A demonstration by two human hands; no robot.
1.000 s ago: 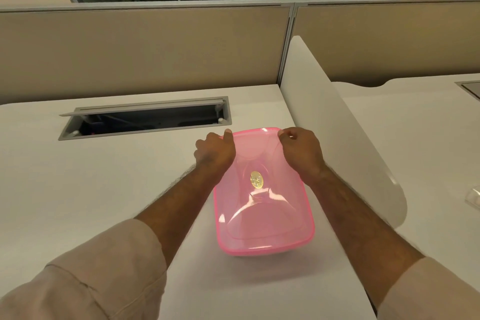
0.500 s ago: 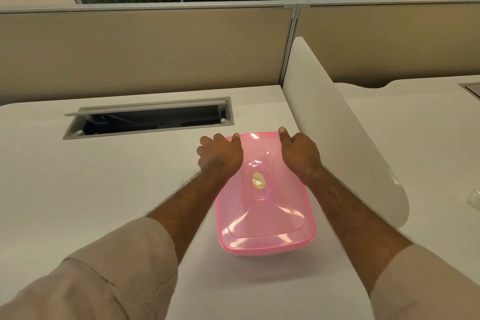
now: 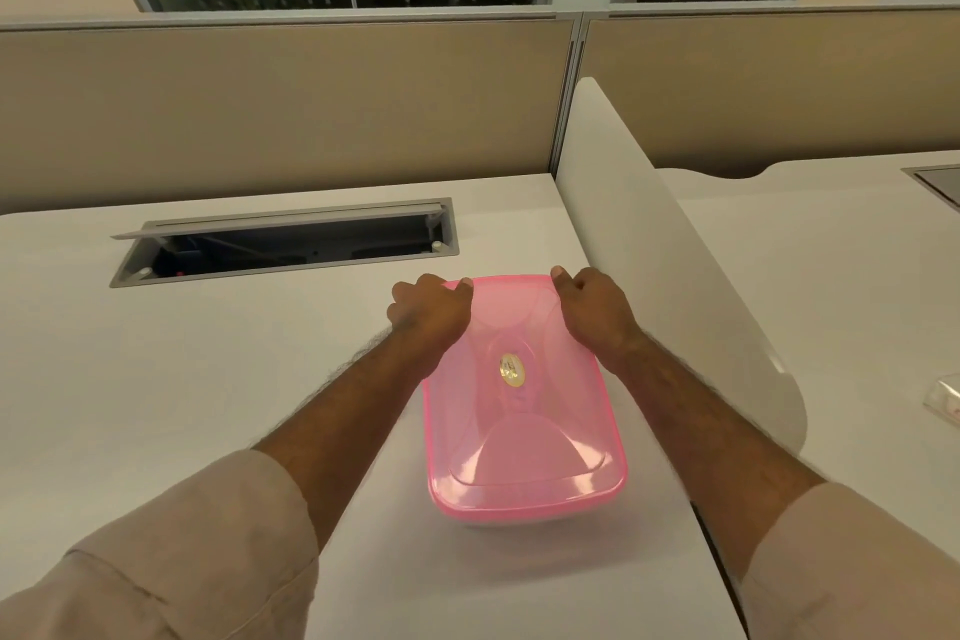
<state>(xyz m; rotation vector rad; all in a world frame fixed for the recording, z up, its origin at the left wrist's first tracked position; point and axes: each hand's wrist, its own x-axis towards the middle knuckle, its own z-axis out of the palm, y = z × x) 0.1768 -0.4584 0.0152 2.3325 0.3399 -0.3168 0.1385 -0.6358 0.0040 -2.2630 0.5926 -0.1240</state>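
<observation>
There's the pink container point(image 3: 519, 431) on the desk point(image 3: 208, 379). Left hand point(image 3: 428, 314) grips its eleven o'clock corner, right hand point(image 3: 597, 309) the one o'clock. Uneven pulling could tip it, or skid it toward six!

Both arms stretched forward; left hand point(image 3: 428, 312) and right hand point(image 3: 595, 309) level, fingers curled gripping, thumbs inboard.
</observation>
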